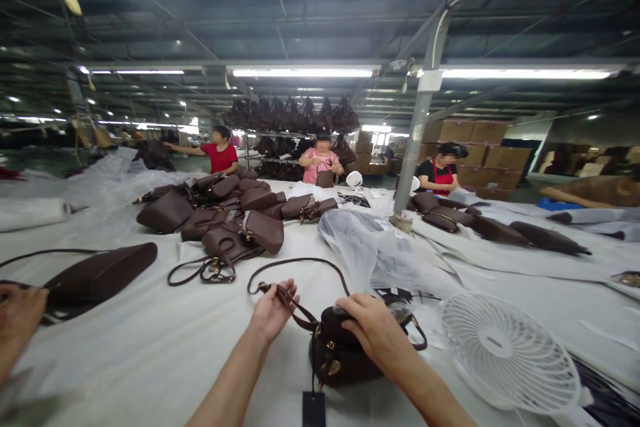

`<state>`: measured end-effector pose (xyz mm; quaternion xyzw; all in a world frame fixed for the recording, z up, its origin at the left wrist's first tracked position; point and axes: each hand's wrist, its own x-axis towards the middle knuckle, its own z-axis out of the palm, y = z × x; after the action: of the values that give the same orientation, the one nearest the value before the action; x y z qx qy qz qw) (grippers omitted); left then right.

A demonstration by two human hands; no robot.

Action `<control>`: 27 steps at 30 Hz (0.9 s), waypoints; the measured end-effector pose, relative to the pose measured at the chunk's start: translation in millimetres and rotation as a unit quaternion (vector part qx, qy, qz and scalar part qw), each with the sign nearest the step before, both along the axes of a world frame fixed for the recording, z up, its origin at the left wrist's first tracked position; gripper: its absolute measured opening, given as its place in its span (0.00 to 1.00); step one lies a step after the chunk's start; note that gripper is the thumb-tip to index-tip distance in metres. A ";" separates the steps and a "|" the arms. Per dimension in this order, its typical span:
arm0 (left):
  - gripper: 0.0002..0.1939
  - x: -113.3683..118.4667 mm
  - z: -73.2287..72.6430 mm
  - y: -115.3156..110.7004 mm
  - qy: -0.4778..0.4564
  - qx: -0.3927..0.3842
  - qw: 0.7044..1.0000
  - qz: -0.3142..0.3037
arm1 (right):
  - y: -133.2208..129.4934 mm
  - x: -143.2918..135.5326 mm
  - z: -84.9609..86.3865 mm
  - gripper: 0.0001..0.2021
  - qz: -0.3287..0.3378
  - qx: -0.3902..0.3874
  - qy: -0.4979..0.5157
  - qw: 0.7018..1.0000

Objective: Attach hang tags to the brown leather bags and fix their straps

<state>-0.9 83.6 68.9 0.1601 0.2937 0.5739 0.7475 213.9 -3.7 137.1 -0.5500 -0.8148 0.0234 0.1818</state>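
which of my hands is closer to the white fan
Right. The right hand is on the brown bag, left of the white fan; the left hand, holding the strap, is farther left.

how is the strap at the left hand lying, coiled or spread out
Spread out. Past the left hand, the strap makes one wide open arc over the table covering toward the bag under the right hand.

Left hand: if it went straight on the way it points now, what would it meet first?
Besides the strap section it holds, the left hand would probably meet the far curve of the same strap first, then the clear plastic. Depth is unclear, so it might pass over both.
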 end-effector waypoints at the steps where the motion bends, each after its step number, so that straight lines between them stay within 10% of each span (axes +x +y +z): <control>1: 0.11 -3.2 16.9 6.7 0.007 0.022 1.000 0.012 | 1.4 -0.7 -1.8 0.12 0.000 0.002 0.002 1.000; 5: 0.12 -5.5 98.4 11.2 0.140 0.232 0.960 -0.067 | 9.7 -3.0 -8.8 0.13 -0.014 0.014 0.005 1.000; 9: 0.05 16.8 155.1 -5.9 0.380 0.414 0.807 -0.185 | 11.6 6.5 -0.6 0.11 0.005 0.045 0.060 0.997; 15: 0.01 44.9 169.2 -26.2 0.628 0.510 0.585 -0.051 | 8.3 28.1 70.2 0.22 0.010 0.327 0.078 0.942; 20: 0.04 44.9 170.7 -34.1 0.755 0.518 0.398 0.063 | 28.3 19.4 135.0 0.29 0.132 0.106 -0.039 0.985; 24: 0.06 37.2 167.6 -28.5 0.784 0.476 0.385 0.101 | 43.2 12.5 151.2 0.13 0.162 -0.121 -0.010 0.979; 27: 0.04 32.8 161.4 -17.5 0.706 0.457 0.534 0.087 | 49.0 16.0 156.5 0.18 0.136 -0.067 -0.058 0.987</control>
<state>31.9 66.0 230.3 0.8067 0.4362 0.3928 0.0687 229.9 45.3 293.7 -0.4458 -0.8876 0.0704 0.0924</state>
